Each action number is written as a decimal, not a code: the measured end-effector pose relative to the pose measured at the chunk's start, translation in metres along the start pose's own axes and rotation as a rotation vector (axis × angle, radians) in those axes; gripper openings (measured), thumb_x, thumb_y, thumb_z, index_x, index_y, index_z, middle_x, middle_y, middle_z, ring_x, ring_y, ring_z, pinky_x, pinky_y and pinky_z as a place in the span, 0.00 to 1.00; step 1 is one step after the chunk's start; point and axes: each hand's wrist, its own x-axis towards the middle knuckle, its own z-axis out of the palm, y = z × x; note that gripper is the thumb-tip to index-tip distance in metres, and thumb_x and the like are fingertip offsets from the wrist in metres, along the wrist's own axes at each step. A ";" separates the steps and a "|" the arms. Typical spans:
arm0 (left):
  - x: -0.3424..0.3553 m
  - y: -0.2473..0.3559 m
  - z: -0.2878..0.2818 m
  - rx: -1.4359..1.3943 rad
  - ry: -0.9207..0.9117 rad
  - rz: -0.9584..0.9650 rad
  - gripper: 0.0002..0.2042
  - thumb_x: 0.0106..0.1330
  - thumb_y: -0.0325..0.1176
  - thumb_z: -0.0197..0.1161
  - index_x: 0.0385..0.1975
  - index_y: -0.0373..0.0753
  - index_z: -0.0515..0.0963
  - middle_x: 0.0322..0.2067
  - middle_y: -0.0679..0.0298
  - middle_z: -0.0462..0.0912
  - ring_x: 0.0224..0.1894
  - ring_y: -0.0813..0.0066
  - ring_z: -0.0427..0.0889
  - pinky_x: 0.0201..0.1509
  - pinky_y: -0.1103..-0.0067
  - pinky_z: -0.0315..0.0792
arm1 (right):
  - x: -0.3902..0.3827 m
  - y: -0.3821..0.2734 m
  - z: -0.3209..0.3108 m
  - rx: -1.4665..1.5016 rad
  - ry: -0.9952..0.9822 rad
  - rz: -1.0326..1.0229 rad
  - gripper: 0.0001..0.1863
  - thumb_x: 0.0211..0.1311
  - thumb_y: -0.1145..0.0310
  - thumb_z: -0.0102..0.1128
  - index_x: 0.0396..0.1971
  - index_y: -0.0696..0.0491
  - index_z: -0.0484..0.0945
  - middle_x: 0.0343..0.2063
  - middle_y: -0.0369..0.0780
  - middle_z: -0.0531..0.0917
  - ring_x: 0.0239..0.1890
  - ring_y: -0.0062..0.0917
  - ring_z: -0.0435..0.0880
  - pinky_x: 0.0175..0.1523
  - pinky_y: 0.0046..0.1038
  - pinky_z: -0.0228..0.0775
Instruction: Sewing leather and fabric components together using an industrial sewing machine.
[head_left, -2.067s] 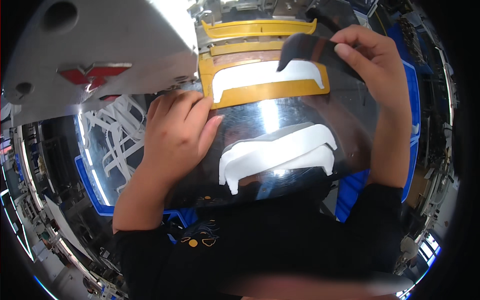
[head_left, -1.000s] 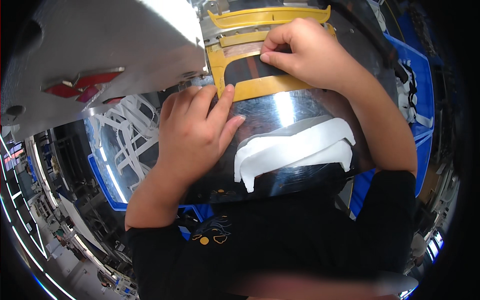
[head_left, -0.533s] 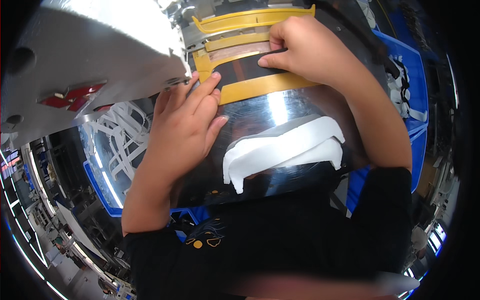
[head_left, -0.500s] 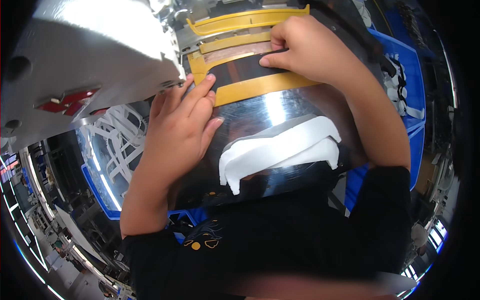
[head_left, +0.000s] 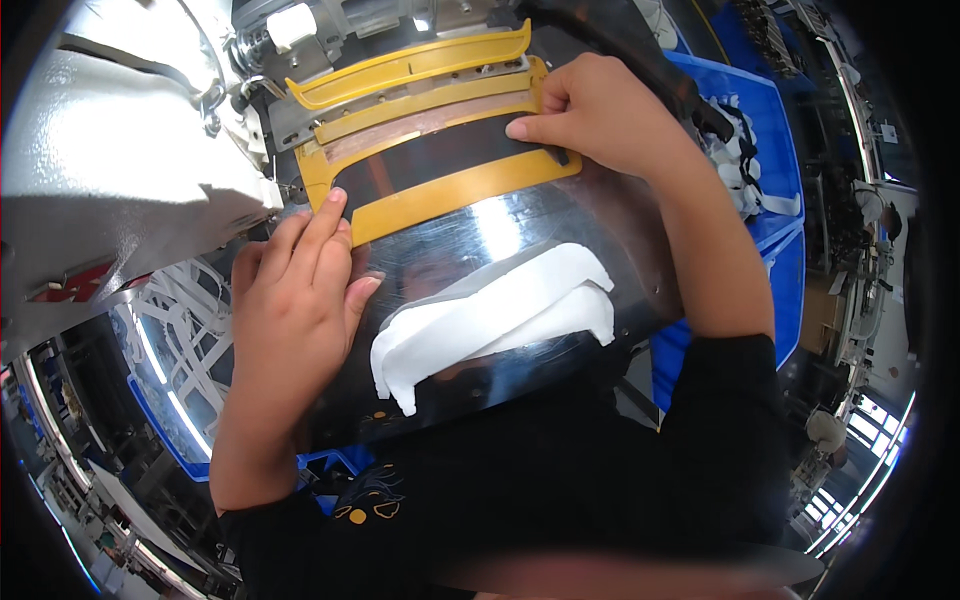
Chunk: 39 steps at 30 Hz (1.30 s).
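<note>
A yellow curved template (head_left: 465,193) lies on the shiny metal plate beside the machine. Its middle is dark (head_left: 440,155); I cannot tell whether that is a thin black piece or the plate showing through. My left hand (head_left: 300,290) rests at the template's left end, fingers stretched out, with the index fingertip on its corner. At the other end my right hand (head_left: 600,115) is closed, its thumb over the dark part and its bent fingers at the yellow edge, partly hidden. Nearer me, white curved strips (head_left: 490,310) overlap in a small pile.
A raised yellow bar (head_left: 410,70) curves along the template's far side. The large white machine (head_left: 130,170) fills the left. A bin (head_left: 165,440) with white strip scraps stands below it; a blue bin (head_left: 785,130) with white and black pieces stands right.
The whole view has shifted, so everything appears further left and lower. My right hand has moved right along the template, showing more of its right end. My left hand stays at the left end.
</note>
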 end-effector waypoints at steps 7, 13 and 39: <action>0.001 0.005 -0.003 0.039 -0.005 -0.010 0.21 0.71 0.44 0.70 0.55 0.35 0.84 0.70 0.59 0.82 0.67 0.60 0.79 0.66 0.62 0.70 | -0.020 0.020 -0.022 0.003 -0.089 -0.049 0.13 0.61 0.65 0.81 0.29 0.59 0.87 0.24 0.40 0.87 0.27 0.24 0.87 0.36 0.26 0.81; 0.004 0.005 -0.002 0.054 -0.030 -0.015 0.21 0.71 0.45 0.70 0.55 0.36 0.84 0.70 0.59 0.82 0.67 0.61 0.79 0.68 0.62 0.68 | -0.035 0.038 -0.010 -0.190 0.147 -0.658 0.12 0.64 0.74 0.72 0.46 0.56 0.92 0.53 0.40 0.92 0.52 0.32 0.91 0.52 0.37 0.85; -0.010 0.001 -0.007 -0.040 0.185 0.109 0.18 0.62 0.38 0.77 0.49 0.39 0.87 0.49 0.62 0.89 0.46 0.66 0.83 0.53 0.66 0.75 | 0.001 0.053 -0.004 1.052 0.135 -0.235 0.18 0.88 0.52 0.53 0.48 0.50 0.84 0.50 0.38 0.92 0.18 0.07 0.65 0.26 0.11 0.63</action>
